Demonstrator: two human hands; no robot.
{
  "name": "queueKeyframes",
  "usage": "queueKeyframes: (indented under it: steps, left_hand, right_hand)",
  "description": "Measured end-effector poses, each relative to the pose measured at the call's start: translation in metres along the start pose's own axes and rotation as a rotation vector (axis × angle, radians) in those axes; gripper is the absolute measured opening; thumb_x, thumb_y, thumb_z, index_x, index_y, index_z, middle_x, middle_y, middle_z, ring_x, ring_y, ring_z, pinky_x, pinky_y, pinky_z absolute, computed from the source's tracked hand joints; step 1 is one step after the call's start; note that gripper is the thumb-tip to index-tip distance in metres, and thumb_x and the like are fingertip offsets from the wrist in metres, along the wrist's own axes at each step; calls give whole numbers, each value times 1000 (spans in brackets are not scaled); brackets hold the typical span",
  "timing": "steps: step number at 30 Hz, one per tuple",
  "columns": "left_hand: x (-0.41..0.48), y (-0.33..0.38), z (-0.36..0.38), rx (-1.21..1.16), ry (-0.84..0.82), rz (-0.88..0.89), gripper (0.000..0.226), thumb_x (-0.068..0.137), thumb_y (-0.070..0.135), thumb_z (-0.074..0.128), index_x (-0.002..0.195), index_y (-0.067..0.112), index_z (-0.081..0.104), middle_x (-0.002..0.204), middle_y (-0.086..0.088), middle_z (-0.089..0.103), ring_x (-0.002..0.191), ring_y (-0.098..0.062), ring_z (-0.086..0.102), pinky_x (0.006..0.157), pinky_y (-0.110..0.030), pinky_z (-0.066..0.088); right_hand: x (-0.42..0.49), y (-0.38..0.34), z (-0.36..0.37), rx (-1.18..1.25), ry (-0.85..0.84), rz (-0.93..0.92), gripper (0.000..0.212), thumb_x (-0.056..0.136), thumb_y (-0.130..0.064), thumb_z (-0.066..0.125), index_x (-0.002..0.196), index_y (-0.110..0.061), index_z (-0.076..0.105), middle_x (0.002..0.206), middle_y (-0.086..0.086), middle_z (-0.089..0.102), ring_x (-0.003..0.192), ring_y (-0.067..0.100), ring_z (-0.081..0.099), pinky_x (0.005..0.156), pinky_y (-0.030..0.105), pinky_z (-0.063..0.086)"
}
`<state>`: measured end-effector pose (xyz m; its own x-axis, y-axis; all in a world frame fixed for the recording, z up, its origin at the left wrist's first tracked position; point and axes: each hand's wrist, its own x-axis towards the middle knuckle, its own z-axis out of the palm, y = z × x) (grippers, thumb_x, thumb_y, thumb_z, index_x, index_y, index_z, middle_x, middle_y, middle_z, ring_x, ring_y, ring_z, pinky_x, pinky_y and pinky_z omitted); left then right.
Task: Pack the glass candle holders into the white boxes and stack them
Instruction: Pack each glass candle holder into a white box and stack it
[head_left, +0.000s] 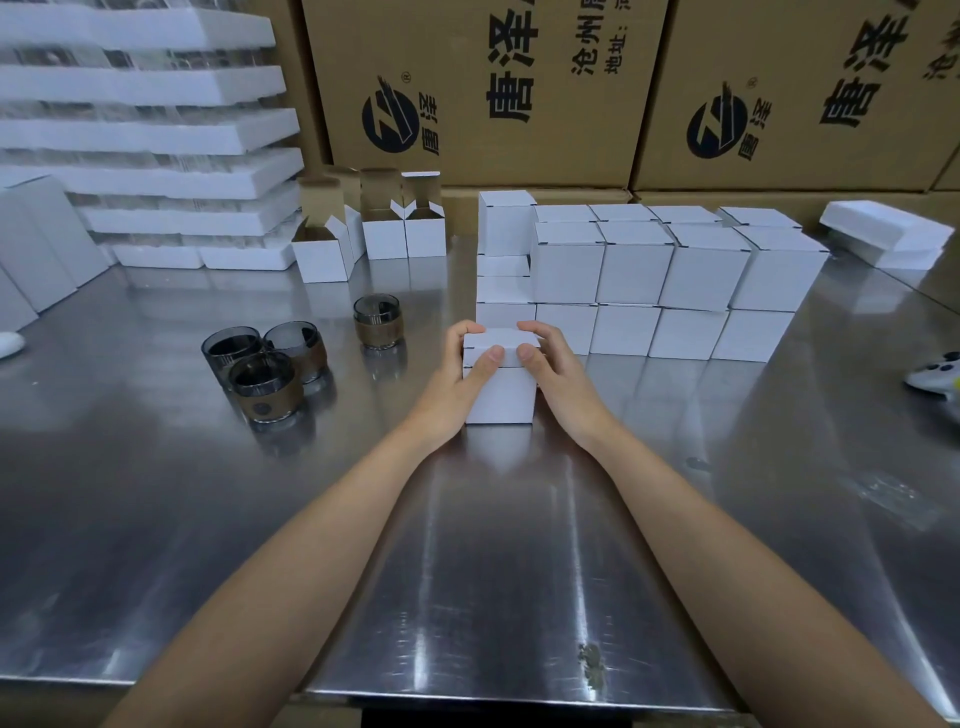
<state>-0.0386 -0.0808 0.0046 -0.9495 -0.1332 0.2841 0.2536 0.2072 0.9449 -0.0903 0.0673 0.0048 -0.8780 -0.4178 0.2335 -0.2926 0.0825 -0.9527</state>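
Note:
A small white box (501, 395) stands on the steel table (519, 545) in the middle, its lid nearly down. My left hand (457, 384) grips its left side with the thumb on the lid's front edge. My right hand (558, 379) grips the right side the same way. Three smoked glass candle holders with brown bands (267, 384) cluster to the left, and one more (377, 321) stands apart nearer the box. Behind the box, closed white boxes (639, 280) are stacked in rows. Several open white boxes (363, 228) stand at the back left.
Foam trays holding glassware (150, 135) are piled at the back left. Large brown cartons (483, 88) form a wall behind. Flat white boxes (883, 234) lie at the back right. A white object (935, 374) sits at the right edge, another (10, 343) at the left edge.

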Motion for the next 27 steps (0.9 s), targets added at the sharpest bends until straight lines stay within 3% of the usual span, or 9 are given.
queueKeyframes:
  steps: [6,9,13,16,19,23,27]
  left_hand:
    - [0,-1,-3,-12,-18,-11,29,98,30,54,120,26,36,106,13,53,87,6,55,76,-11,44]
    - [1,-1,-5,1,-29,-15,33,96,25,59,121,24,37,109,15,52,90,13,54,78,-6,41]
    - [1,-3,-7,2,-54,-34,39,94,22,64,123,21,38,113,17,50,94,18,51,79,-3,39]
    - [1,-2,-8,-30,-69,-61,47,87,33,68,123,26,39,115,17,50,97,16,52,79,-4,39]
    - [1,-1,-10,-37,-74,-91,47,80,49,62,118,33,41,117,15,51,103,5,52,87,-11,40]
    - [3,-4,-11,-97,-82,-106,31,84,34,52,113,28,43,104,18,55,89,11,55,75,-5,40]
    - [8,-7,-9,-137,-77,-123,32,77,29,52,108,32,46,109,11,54,103,-5,51,90,-22,37]
  right_hand:
    - [2,0,-2,-5,-6,-1,46,82,-59,56,121,-35,49,112,-5,59,106,10,56,86,13,43]
    - [2,1,-4,1,-19,31,35,85,-53,63,116,-42,51,115,-6,60,111,9,57,85,9,42]
    - [1,2,-5,24,-56,56,41,81,-52,62,119,-42,50,119,-8,58,113,1,55,87,12,41]
    - [0,0,-3,73,-95,77,44,83,-45,60,124,-36,46,117,-11,55,101,-14,55,76,0,39]
    - [1,0,-2,114,-123,89,49,83,-41,57,128,-30,41,115,-12,55,94,-15,57,73,0,40]
    - [1,-1,-1,137,-152,119,53,80,-36,56,129,-29,36,117,-9,53,95,-8,57,74,2,40]
    - [1,-4,2,167,-147,138,54,76,-33,52,126,-30,34,115,-8,49,101,0,51,74,6,39]
